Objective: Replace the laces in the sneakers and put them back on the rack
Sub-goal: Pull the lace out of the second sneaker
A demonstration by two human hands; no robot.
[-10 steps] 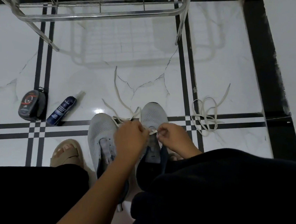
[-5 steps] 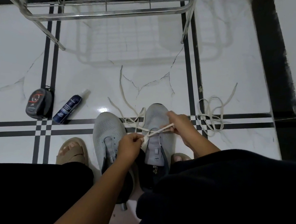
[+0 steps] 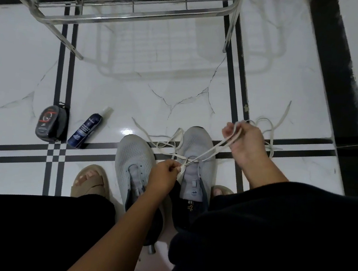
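Still early on: left hand (image 3: pixel 165 174) and right hand (image 3: pixel 242 140) are pulling a lace (image 3: pixel 213 149) through what looks like the right-of-centre sneaker's (image 3: pixel 197 159) lowest eyelets, other sneaker (image 3: pixel 133 159) sitting unlaced, rack (image 3: pixel 128 17) waiting up top.

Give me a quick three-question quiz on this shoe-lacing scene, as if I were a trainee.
1. True or false: both sneakers are on the rack.
2. Which sneaker is the lace threaded through? A) left sneaker B) right sneaker C) neither
3. Fill in: the right hand pulls the lace up and away, while the left hand pinches it near the ____.

Key
1. False: both stand on the floor.
2. B
3. Eyelets; a spare lace lies on the floor behind the right hand.
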